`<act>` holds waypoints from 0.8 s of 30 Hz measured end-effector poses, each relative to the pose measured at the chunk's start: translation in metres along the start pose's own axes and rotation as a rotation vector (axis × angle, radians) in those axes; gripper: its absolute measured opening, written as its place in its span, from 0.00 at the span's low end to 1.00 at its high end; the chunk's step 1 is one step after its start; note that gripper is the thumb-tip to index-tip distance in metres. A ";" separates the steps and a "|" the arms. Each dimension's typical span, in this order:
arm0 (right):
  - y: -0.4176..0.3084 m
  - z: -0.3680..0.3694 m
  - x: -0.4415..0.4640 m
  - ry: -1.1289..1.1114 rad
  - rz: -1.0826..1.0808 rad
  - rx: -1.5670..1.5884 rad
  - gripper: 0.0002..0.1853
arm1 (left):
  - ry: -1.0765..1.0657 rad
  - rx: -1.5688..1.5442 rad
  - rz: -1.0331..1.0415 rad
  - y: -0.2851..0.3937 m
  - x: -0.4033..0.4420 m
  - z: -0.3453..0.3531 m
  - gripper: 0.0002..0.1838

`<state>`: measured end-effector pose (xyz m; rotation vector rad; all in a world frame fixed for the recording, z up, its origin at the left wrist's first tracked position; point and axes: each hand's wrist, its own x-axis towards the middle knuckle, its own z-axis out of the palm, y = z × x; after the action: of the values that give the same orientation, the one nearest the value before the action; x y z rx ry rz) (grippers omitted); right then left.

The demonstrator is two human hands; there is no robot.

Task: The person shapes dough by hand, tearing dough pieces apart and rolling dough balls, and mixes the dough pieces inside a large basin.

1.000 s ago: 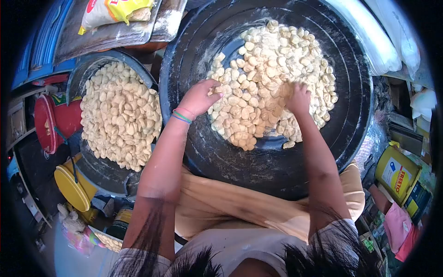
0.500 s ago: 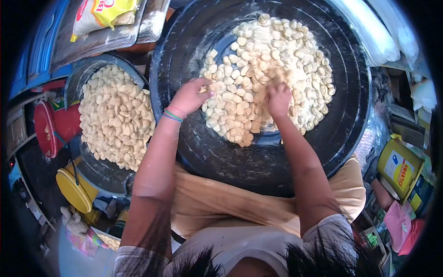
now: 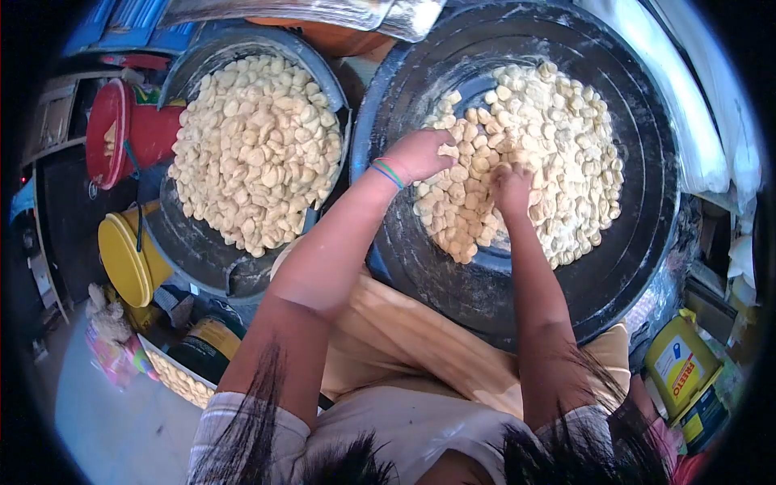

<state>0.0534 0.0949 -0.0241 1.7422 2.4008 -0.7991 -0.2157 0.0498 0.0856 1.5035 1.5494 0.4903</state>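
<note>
A wide black basin (image 3: 404,242) stands before me, holding a heap of small, round, flattened, floury dough pieces (image 3: 582,162). At the left side of this heap is my left hand (image 3: 416,155), with coloured bands on its wrist; a pale dough piece (image 3: 447,151) shows at its closed fingertips. My right hand (image 3: 512,190) is in the middle of the heap, fingers curled down among the pieces, so what they hold is hidden. Left of the basin, a dark, broken-rimmed tub (image 3: 194,252) carries a second pile of similar pieces (image 3: 255,153).
A red bucket (image 3: 109,133) and a yellow-lidded bucket (image 3: 125,259) stand at the far left. Metal trays (image 3: 323,12) lie at the top. On the right are plastic-wrapped bundles (image 3: 695,105) and a yellow labelled container (image 3: 683,364).
My view has turned left, so both containers appear farther right. My left hand has closed at the heap's left edge, with a dough piece at its fingertips. My right hand stays in the heap.
</note>
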 end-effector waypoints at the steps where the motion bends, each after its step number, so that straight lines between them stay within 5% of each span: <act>1: -0.010 -0.003 -0.008 -0.027 -0.111 0.270 0.24 | -0.002 -0.011 0.010 0.001 -0.001 0.000 0.24; 4: -0.091 -0.052 -0.031 -0.256 0.184 1.252 0.26 | -0.008 -0.234 -0.023 0.006 -0.003 0.011 0.31; 7: -0.139 -0.079 -0.036 -0.147 0.056 1.298 0.28 | -0.172 -0.573 -0.133 0.029 -0.008 -0.002 0.33; 9: -0.142 -0.089 -0.030 -0.146 0.188 1.329 0.24 | -0.247 -0.690 -0.166 0.037 -0.006 -0.016 0.28; 14: -0.097 -0.081 -0.010 -0.235 0.106 1.402 0.21 | 0.066 -0.994 -0.276 0.022 0.001 -0.017 0.17; 17: -0.118 -0.095 -0.018 -0.250 0.009 1.308 0.26 | -0.009 -1.155 -0.279 0.032 -0.003 -0.021 0.16; 23: -0.142 -0.082 -0.015 0.056 -0.215 1.011 0.19 | 0.029 -1.019 -0.374 0.040 -0.003 -0.018 0.21; 24: -0.138 -0.079 -0.012 0.091 -0.139 1.167 0.14 | 0.028 -0.975 -0.353 0.040 -0.001 -0.018 0.20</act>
<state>-0.0482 0.0891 0.0992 1.8253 2.2088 -2.5284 -0.2074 0.0613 0.1271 0.4699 1.2483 0.8843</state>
